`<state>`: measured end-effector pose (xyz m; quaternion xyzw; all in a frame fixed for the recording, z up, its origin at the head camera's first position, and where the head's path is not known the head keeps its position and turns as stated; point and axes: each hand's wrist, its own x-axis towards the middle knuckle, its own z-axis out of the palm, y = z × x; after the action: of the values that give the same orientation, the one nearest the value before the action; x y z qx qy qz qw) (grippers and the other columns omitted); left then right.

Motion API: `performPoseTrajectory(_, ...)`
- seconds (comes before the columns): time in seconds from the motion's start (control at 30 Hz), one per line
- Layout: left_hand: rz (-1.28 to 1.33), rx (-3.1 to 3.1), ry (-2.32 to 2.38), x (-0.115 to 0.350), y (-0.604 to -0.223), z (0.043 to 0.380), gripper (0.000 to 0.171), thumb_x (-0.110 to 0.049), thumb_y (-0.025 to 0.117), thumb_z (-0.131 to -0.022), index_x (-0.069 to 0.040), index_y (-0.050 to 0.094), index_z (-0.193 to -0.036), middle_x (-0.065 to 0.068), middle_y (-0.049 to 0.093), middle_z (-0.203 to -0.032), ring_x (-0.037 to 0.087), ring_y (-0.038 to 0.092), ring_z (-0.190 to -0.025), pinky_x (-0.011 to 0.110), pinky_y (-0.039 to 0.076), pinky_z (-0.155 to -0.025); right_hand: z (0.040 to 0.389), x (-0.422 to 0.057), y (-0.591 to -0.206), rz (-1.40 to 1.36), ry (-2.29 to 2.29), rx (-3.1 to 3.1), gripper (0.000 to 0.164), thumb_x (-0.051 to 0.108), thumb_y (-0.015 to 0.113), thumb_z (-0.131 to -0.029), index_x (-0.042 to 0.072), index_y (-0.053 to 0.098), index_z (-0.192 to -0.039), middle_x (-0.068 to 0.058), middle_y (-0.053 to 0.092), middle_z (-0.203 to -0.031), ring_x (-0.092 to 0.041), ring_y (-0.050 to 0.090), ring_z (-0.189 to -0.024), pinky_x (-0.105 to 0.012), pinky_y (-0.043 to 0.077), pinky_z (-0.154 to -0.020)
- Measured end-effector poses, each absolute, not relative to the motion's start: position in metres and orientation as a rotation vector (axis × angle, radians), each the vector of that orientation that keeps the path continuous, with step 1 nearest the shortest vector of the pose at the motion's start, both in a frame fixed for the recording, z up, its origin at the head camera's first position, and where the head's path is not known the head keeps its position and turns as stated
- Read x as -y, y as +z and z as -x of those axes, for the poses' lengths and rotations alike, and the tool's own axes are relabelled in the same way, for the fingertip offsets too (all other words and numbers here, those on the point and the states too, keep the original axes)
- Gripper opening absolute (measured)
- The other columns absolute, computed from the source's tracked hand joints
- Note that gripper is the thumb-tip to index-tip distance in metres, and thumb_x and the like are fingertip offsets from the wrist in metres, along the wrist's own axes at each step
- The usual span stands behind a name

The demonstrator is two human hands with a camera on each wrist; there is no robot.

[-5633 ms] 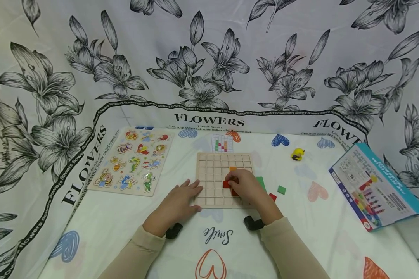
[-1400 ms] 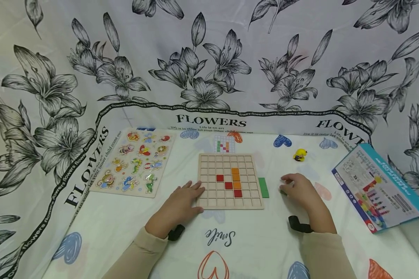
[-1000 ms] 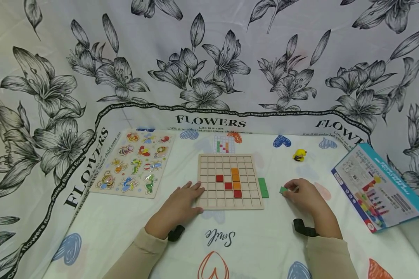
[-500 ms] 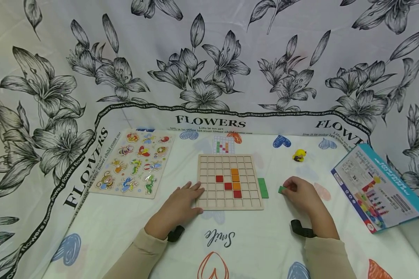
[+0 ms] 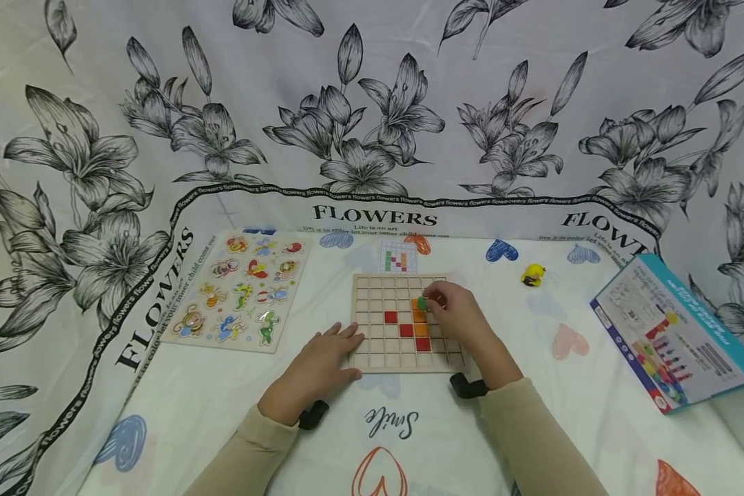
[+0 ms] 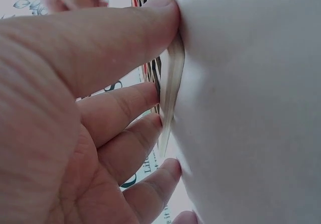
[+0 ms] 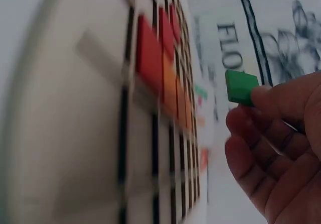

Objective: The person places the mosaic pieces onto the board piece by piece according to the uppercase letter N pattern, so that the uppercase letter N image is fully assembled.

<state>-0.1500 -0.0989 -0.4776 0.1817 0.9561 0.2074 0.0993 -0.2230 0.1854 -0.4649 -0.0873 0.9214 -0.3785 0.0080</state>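
My right hand (image 5: 461, 317) pinches a small green square tile (image 5: 422, 303) between thumb and fingers, over the upper right part of the wooden grid board (image 5: 372, 291). Three orange tiles (image 5: 420, 329) stand in a column on the board, the top one partly behind the green tile. Three red tiles (image 5: 390, 317) run diagonally down to the foot of that column. At the board's left edge rests my left hand (image 5: 310, 368), fingers spread. In the left wrist view its thumb and fingertips touch the board's edge (image 6: 173, 78). The right wrist view shows the green tile (image 7: 242, 87) clear of the board.
Behind the board lies a small printed pattern card (image 5: 399, 257). An insect picture board (image 5: 229, 296) is at the left. A yellow and black toy (image 5: 532, 275) sits back right, and a blue-topped box (image 5: 669, 337) stands far right. My right hand and wrist hide the board's right side.
Earlier, my right hand placed red tiles, then moved right of the board and picked up the green tile. It has since carried it left over the board. My left hand stays put.
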Motion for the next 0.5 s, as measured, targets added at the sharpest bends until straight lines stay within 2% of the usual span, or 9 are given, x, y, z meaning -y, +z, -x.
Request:
performPoseTrajectory(0.23, -0.59, -2.83, 0.585, 0.097, -0.479, 0.152, 0.07, -0.037, 0.08, -0.085, -0.018, 0.054, -0.147, -0.002, 0.039, -0.159, 0.032, 0.027, -0.151, 0.059, 0.024, -0.12, 0.254, -0.128, -0.466, 0.455, -1.026, -2.851, 0.007, 0.019, 0.063, -0.1, 0.021, 0.069, -0.105, 0.006, 0.064, -0.096, -0.017, 0.057, -0.085, -0.033, 0.052, -0.077)
performPoseTrajectory(0.5, -0.603, -2.846, 0.579, 0.096, -0.479, 0.151, 0.07, -0.037, 0.08, -0.085, -0.017, 0.054, -0.147, -0.001, 0.04, -0.159, 0.032, 0.029, -0.15, 0.06, 0.025, -0.119, 0.267, -0.107, -0.471, 0.437, -0.885, -2.843, 0.004, 0.022, 0.064, -0.099, 0.02, 0.068, -0.101, 0.004, 0.064, -0.096, -0.018, 0.058, -0.087, -0.034, 0.051, -0.078)
